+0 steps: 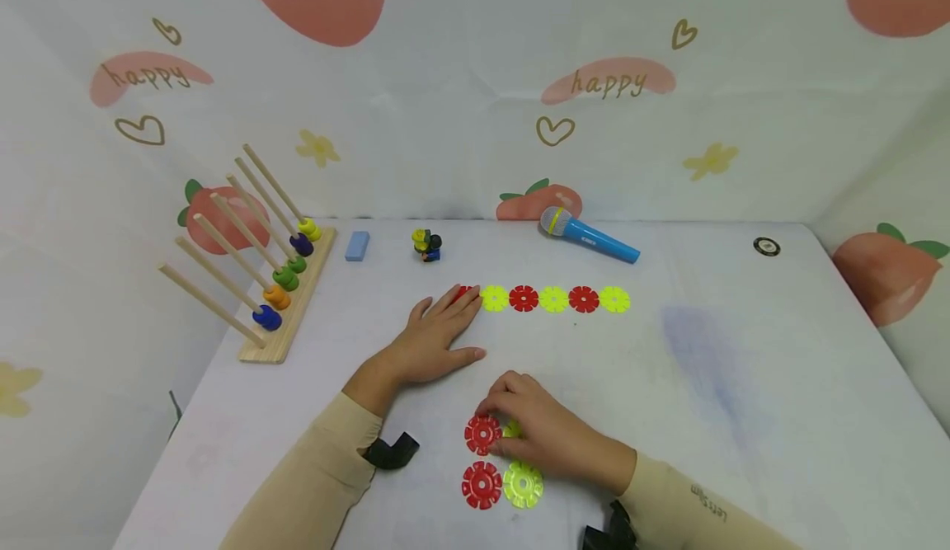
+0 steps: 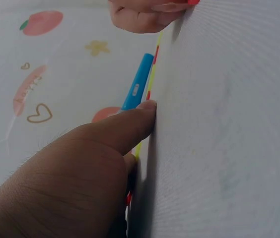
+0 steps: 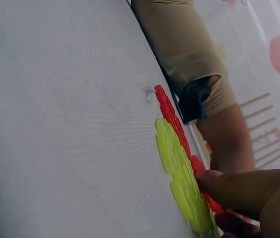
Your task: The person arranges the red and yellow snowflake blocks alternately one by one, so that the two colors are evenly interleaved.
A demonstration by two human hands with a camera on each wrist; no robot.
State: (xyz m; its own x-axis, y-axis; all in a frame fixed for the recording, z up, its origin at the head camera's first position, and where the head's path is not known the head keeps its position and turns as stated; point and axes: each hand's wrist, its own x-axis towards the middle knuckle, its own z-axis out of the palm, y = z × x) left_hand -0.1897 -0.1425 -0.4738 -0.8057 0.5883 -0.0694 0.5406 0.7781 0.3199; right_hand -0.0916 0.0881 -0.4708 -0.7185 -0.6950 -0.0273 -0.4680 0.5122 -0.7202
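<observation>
My left hand (image 1: 438, 341) lies flat on the table with straight fingers, the fingertips resting over a red snowflake disc (image 1: 463, 293) at the left end of a row. That row alternates red and yellow-green discs (image 1: 553, 299) across the table. Closer to me, my right hand (image 1: 545, 430) has its thumb and forefinger curled at the edge of another red snowflake disc (image 1: 478, 434), pinching it; the right wrist view shows the thumb (image 3: 214, 182) against red plastic. Partly under this hand is a yellow-green disc (image 1: 512, 429). A red disc (image 1: 482, 485) and a yellow-green disc (image 1: 523, 484) lie just in front.
A wooden bead rack (image 1: 297, 319) with upright pegs stands at the left. Along the back lie a blue eraser-like block (image 1: 357, 246), a small yellow and black toy figure (image 1: 426, 245), a blue microphone (image 1: 594, 238) and a black round piece (image 1: 767, 246). A printed cloth hangs behind.
</observation>
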